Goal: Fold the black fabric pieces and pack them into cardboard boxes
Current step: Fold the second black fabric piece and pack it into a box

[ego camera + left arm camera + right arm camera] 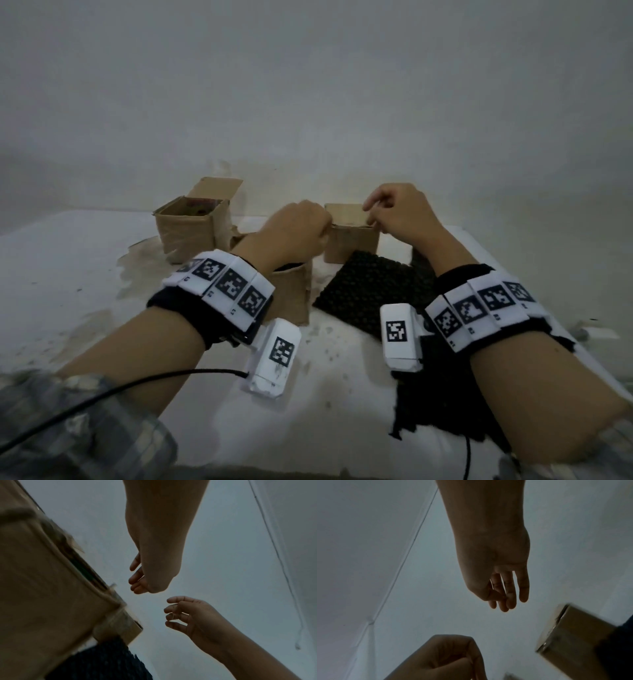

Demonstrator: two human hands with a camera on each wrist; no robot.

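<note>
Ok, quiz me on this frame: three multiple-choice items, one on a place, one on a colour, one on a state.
1. Where on the table does the flat black fabric lie?
A) at the far left edge
B) just in front of the rightmost box
C) behind all the boxes

2. What colour is the table top?
A) white
B) green
C) red

3. The back-left box is:
A) taped shut
B) open, with its flap up
C) tipped on its side

Answers: 1 B, the fabric is spread before that box. 2 A, the bare surface reads white. 3 B, its mouth shows and the flap stands behind it.
</note>
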